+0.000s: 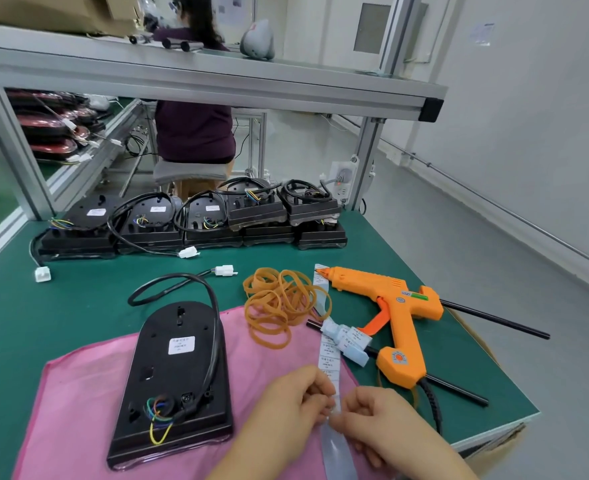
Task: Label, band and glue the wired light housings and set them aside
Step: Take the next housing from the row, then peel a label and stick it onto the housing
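A black light housing (173, 382) lies back-up on a pink cloth (78, 410), with a white label on it, coloured wires at its near end and a black cable looping to a white connector (224, 270). My left hand (286, 410) and my right hand (379, 420) both pinch a strip of white labels (330, 358) just right of the housing. The strip runs up toward the glue gun and its bare backing hangs down between my hands.
A pile of tan rubber bands (279, 303) and an orange glue gun (390, 317) with black glue sticks (493, 320) lie right of the housing. Several black housings (189, 220) are stacked along the back of the green table (43, 306). A person sits beyond.
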